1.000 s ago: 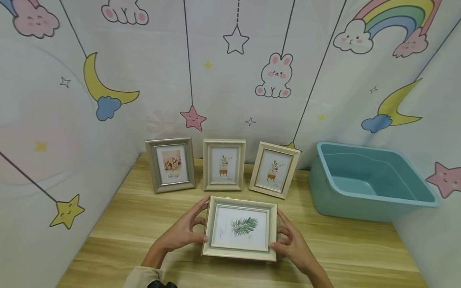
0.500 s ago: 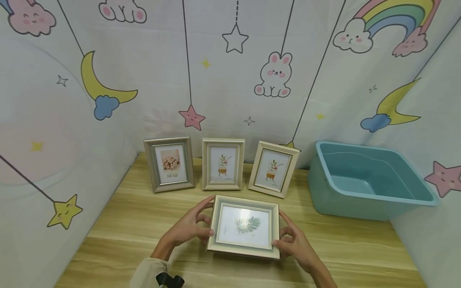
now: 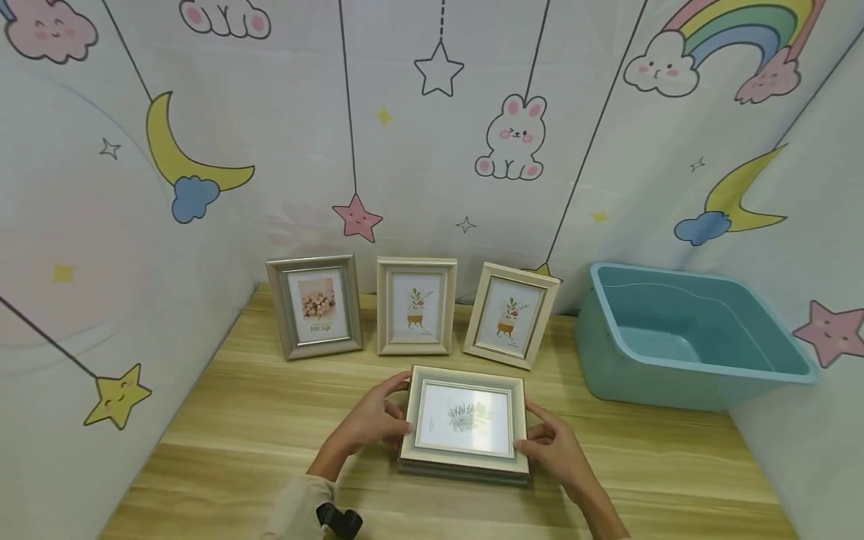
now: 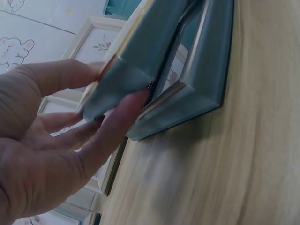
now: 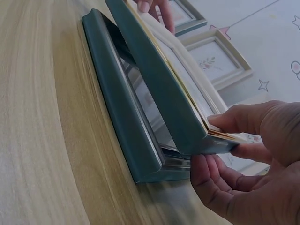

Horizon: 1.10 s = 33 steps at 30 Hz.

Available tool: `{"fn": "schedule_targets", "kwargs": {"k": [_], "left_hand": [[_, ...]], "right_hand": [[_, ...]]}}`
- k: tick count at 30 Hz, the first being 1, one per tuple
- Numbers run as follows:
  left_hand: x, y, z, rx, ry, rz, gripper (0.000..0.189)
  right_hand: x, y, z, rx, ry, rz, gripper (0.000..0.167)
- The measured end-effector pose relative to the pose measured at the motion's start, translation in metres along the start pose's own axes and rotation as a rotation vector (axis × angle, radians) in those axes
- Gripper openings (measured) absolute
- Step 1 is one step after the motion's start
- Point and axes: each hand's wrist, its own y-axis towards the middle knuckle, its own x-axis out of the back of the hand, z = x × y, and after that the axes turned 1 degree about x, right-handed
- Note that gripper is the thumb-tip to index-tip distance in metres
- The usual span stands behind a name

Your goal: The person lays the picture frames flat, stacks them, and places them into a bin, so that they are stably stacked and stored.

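A cream picture frame [image 3: 427, 450] with a green leaf print lies face up between my two hands. My left hand [image 3: 370, 421] grips its left end, thumb on the front edge and fingers at the side. At the right end, my right hand [image 3: 559, 454] pinches it the same way, the thumb [image 5: 234, 119] over the face. Under it a second picture frame [image 5: 119, 108] lies on the wooden table [image 3: 270, 420], its glass facing up. Both wrist views show a narrow wedge of space between the two frames. Glare covers part of the leaf print.
Behind stand three upright frames: a silvery one [image 3: 279, 315] with a flower photo, a cream one [image 3: 383, 307] and a tilted cream one [image 3: 547, 322] with plant prints. A blue-green plastic tub [image 3: 648, 386] stands at the back right, against a cartoon-printed cloth [image 3: 432, 165].
Both hands have carried the leaf-print frame slightly right and levelled it over the lower frame, whose front edge now shows beneath. Glare has spread over the print.
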Motion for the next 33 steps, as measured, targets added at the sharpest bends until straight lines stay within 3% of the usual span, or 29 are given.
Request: {"fn": "schedule_targets", "kwargs": {"k": [4, 10, 33], "left_hand": [[-0.007, 0.001, -0.001, 0.031, 0.078, -0.06, 0.089], [-0.013, 0.001, -0.003, 0.058, 0.137, -0.085, 0.088], [-0.016, 0.003, -0.006, 0.102, 0.187, -0.08, 0.087]], "right_hand": [[-0.004, 0.0, -0.001, -0.015, -0.033, -0.04, 0.071], [-0.006, 0.001, 0.001, -0.028, -0.044, -0.062, 0.069], [-0.006, 0.003, -0.002, -0.048, -0.043, -0.006, 0.071]]}}
